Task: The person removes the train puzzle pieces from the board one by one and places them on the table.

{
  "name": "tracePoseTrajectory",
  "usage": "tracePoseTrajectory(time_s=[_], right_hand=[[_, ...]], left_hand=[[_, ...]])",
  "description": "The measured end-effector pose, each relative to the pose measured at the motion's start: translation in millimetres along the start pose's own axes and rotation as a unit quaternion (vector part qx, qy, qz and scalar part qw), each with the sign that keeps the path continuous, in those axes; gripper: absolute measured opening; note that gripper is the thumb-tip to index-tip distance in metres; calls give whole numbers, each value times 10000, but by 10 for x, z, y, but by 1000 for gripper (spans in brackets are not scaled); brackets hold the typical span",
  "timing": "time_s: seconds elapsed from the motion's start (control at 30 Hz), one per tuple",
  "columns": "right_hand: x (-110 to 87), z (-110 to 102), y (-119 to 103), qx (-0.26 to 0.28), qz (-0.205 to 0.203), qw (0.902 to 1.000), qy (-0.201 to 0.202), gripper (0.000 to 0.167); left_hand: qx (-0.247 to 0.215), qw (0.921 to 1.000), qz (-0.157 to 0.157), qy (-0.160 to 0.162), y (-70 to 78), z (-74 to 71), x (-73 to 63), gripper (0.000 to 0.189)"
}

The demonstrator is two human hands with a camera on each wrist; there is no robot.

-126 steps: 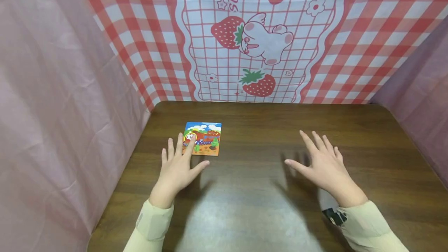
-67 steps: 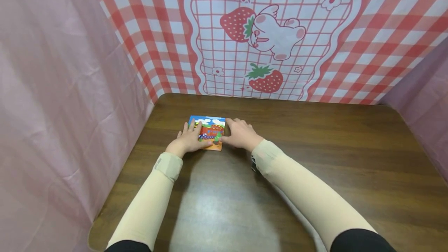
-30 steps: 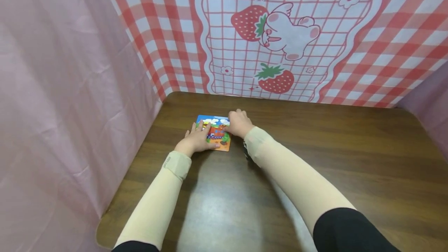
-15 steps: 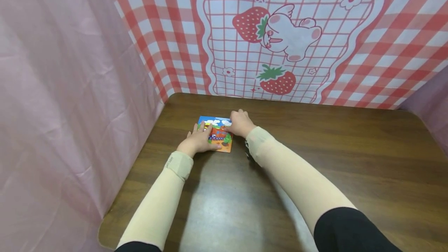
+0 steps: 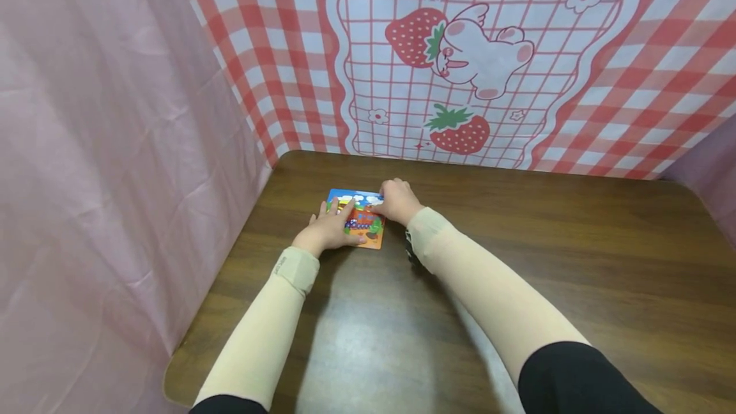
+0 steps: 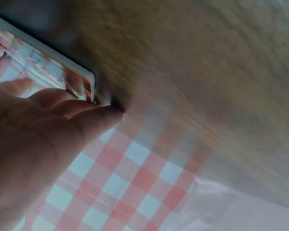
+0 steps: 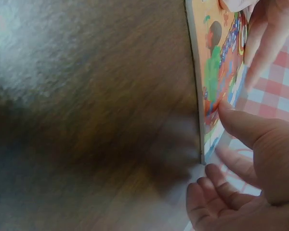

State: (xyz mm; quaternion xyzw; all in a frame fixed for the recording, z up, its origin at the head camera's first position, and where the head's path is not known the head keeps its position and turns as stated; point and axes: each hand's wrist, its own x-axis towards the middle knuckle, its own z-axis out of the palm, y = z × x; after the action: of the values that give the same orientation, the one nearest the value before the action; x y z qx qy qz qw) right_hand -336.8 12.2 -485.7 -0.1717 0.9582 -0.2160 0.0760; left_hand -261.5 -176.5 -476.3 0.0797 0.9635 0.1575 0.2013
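A pink curtain (image 5: 115, 177) of soft, wrinkled cloth hung on the left. The left hand (image 5: 326, 231) lay over the board (image 5: 366, 222), its fingers spread and nearly straight. This thin, printed square was in the far left part of the wood-grained table (image 5: 546, 260); its sides looked about equal, the printed sky pointing away from the person. The right hand (image 5: 399, 202) pinched its far right corner, thumb on the face.

Left hand (image 6: 36, 139) at left, fingers (image 6: 89, 125) extended along the edge of a thin printed board (image 6: 50, 62); one fingertip (image 6: 116, 112) reaches past its corner. Wood-grain table (image 6: 197, 77) fills upper right, blurred. Red-and-white checked cloth (image 6: 123, 185) below; pale pinkish cloth (image 6: 226, 209) at lower right.
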Motion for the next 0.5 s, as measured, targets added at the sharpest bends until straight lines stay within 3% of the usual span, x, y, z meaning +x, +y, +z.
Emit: tracePoseTrajectory(time_s=[0.33,0.5], right_hand=[[-6,-14,15,2,17,10000,-29,42],[-7,-12,11,-24,79,10000,16,42]], left_hand=[[142,9998,-33,-137,75,-45,-24,84],[491,9986,205,-48,125,17,-15,87]])
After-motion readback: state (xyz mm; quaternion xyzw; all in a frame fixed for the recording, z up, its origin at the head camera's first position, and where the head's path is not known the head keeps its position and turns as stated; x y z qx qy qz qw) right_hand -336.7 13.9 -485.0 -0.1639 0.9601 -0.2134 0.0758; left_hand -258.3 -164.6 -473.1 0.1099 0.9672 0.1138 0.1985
